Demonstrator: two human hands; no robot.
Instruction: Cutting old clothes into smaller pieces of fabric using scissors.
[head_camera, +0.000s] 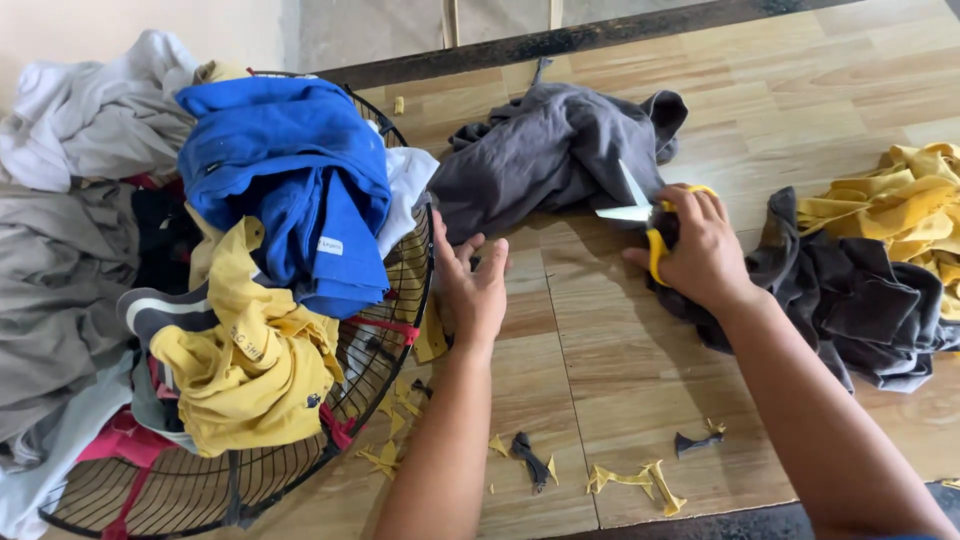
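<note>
Head: scissors (640, 215) within right fingers (700, 205).

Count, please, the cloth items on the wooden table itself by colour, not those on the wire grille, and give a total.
Dark grey cloth: 2, one heap at the left hand, one under the right hand, which holds yellow-handled scissors
Yellow cloth: 1, at the right edge
Total: 3
Small scraps near the front edge are not counted.
</note>
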